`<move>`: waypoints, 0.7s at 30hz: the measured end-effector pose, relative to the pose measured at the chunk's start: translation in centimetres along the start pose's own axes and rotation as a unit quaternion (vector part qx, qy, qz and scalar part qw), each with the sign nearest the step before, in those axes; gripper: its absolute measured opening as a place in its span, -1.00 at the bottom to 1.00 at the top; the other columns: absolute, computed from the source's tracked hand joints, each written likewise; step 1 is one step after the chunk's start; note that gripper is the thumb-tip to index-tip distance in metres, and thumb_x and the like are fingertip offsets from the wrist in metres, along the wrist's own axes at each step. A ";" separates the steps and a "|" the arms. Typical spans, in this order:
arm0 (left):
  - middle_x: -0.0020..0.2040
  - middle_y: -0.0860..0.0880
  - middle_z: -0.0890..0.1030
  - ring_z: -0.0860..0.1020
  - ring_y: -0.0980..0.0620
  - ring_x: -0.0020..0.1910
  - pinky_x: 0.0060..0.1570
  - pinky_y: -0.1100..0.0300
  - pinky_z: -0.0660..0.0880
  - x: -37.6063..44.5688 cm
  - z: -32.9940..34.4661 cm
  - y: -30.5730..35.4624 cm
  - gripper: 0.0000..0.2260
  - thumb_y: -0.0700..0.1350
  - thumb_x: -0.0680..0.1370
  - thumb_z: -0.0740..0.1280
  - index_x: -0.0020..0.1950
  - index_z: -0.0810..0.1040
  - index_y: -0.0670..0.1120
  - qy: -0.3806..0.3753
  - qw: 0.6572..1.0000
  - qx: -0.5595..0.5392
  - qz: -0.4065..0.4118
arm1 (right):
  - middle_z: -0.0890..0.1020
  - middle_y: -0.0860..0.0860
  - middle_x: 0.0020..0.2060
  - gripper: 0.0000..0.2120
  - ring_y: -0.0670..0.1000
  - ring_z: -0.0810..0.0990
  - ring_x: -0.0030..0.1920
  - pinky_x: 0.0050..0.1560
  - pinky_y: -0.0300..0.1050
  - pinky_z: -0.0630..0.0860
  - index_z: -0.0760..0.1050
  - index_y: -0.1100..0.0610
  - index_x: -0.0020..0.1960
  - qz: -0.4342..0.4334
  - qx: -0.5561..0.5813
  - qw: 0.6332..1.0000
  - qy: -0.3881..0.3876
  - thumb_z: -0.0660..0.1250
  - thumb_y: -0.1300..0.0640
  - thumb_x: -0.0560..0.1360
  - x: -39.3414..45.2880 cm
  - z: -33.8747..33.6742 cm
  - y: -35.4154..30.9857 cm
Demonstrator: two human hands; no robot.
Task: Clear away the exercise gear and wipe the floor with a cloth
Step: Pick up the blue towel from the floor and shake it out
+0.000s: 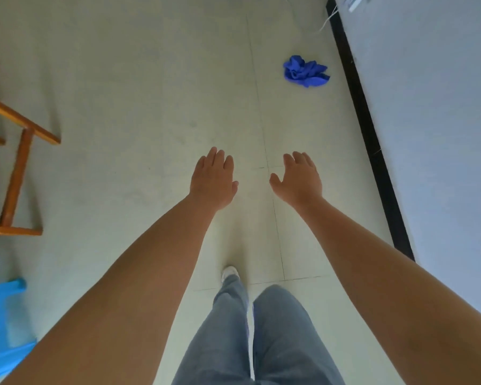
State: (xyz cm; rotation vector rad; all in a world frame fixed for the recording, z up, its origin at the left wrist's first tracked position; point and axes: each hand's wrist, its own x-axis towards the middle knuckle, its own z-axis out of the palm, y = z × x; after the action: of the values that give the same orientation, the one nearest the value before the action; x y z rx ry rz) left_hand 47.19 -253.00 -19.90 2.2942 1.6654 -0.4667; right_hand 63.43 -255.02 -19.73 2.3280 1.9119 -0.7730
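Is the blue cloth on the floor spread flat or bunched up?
Bunched up: the blue cloth lies in a crumpled heap near the wall, untouched.

Open floor (150, 79) lies ahead, far and left. A wooden frame (17, 168) blocks the left. The wall (442, 120) closes the right.

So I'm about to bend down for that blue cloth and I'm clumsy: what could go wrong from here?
1. The cloth lies near the wall, so you might bump it when bending.
2. A white cable trails on the floor just past the cloth and could snag a foot.
3. Both the left hand and right hand are empty; the wooden chair stands close on your left.
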 end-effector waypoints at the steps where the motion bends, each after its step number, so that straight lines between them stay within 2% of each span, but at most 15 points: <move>1: 0.54 -0.18 0.06 -0.06 -0.13 0.55 0.50 0.05 0.00 2.2 -1.1 -1.2 -0.46 0.01 0.63 0.08 0.51 0.04 -0.23 -0.004 1.000 0.004 0.003 | 0.20 0.13 0.47 -0.46 0.12 0.02 0.52 0.50 -0.03 0.03 0.15 0.23 0.46 0.005 0.005 1.000 0.002 0.15 0.02 0.56 2.2 -0.6 -0.7; 5: 0.55 -0.18 0.03 -0.06 -0.13 0.55 0.51 0.05 -0.02 11.6 -5.1 -4.9 -0.44 0.05 0.64 0.05 0.53 0.00 -0.22 -0.021 0.999 0.035 0.030 | 0.17 0.15 0.49 -0.44 0.14 0.00 0.53 0.51 -0.03 -0.01 0.14 0.24 0.46 0.029 0.017 0.999 0.008 0.15 -0.01 0.56 11.6 -2.8 -2.6; 9: 0.55 -0.18 0.04 -0.05 -0.13 0.55 0.51 0.06 -0.01 22.5 -8.8 -8.1 -0.43 0.07 0.64 0.03 0.53 0.00 -0.22 -0.008 0.998 0.041 0.046 | 0.16 0.16 0.49 -0.43 0.15 0.01 0.52 0.51 -0.03 -0.03 0.14 0.24 0.46 0.045 0.029 0.998 0.020 0.14 -0.03 0.56 22.5 -4.7 -4.0; 14: 0.55 -0.17 0.04 -0.06 -0.12 0.55 0.51 0.06 -0.04 36.1 -14.4 -11.8 -0.44 0.05 0.64 0.04 0.53 0.00 -0.22 -0.035 0.998 0.044 0.042 | 0.11 0.17 0.50 -0.41 0.14 -0.02 0.53 0.52 -0.03 -0.06 0.11 0.24 0.47 0.062 0.040 0.997 -0.009 0.13 -0.05 0.56 35.9 -8.4 -6.3; 21: 0.55 -0.18 0.04 -0.05 -0.12 0.55 0.51 0.06 -0.03 54.0 -21.3 -15.0 -0.44 0.06 0.64 0.04 0.53 0.01 -0.22 -0.050 0.993 0.070 0.083 | 0.11 0.17 0.51 -0.41 0.13 -0.04 0.53 0.52 -0.04 -0.08 0.09 0.24 0.48 0.097 0.059 0.993 -0.018 0.13 -0.04 0.57 52.3 -13.9 -7.9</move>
State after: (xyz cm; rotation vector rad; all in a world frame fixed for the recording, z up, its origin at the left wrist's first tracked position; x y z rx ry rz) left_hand 50.64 -193.25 -22.93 2.4400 1.4224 -0.6666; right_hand 67.31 -200.78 -25.85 2.5020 1.6364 -0.9225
